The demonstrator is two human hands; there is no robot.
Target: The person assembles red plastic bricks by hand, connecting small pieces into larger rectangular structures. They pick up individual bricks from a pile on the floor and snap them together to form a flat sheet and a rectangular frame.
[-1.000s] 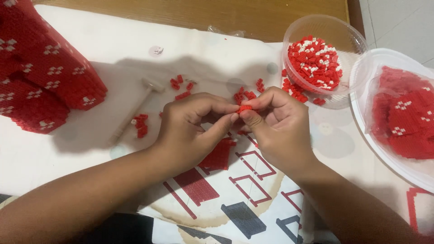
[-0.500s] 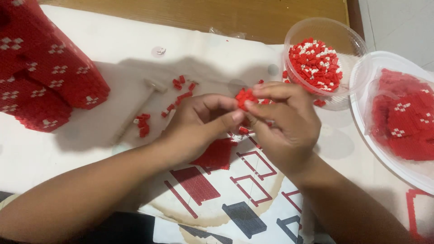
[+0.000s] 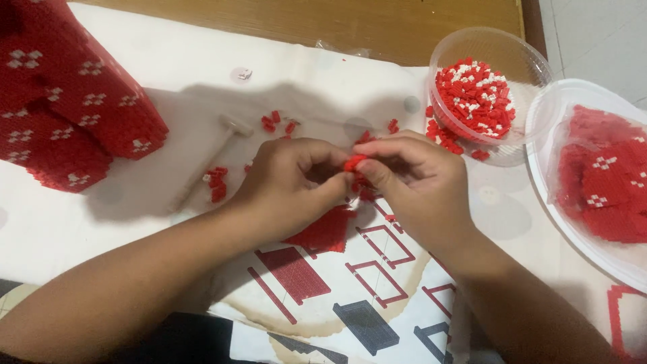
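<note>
My left hand (image 3: 290,185) and my right hand (image 3: 421,185) meet over the middle of the paper sheet, fingertips together. Between them they pinch a small cluster of tiny red bricks (image 3: 355,162). A flat red brick panel (image 3: 323,232) lies on the sheet just below the hands, partly under my left hand. Loose red bricks (image 3: 217,182) lie scattered left of and behind the hands. A small white hammer-like tool (image 3: 226,135) lies to the left of my left hand.
A large red block structure with white flower patterns (image 3: 64,108) stands at the far left. A clear tub of red and white bricks (image 3: 475,98) sits at the back right. A white bowl (image 3: 546,168) with red built pieces is at the right edge. The wooden table edge (image 3: 303,20) runs behind.
Both hands shifted slightly and lifted the small red brick cluster, then settled back together; the right fingers now curl over the piece. Nothing else moved.
</note>
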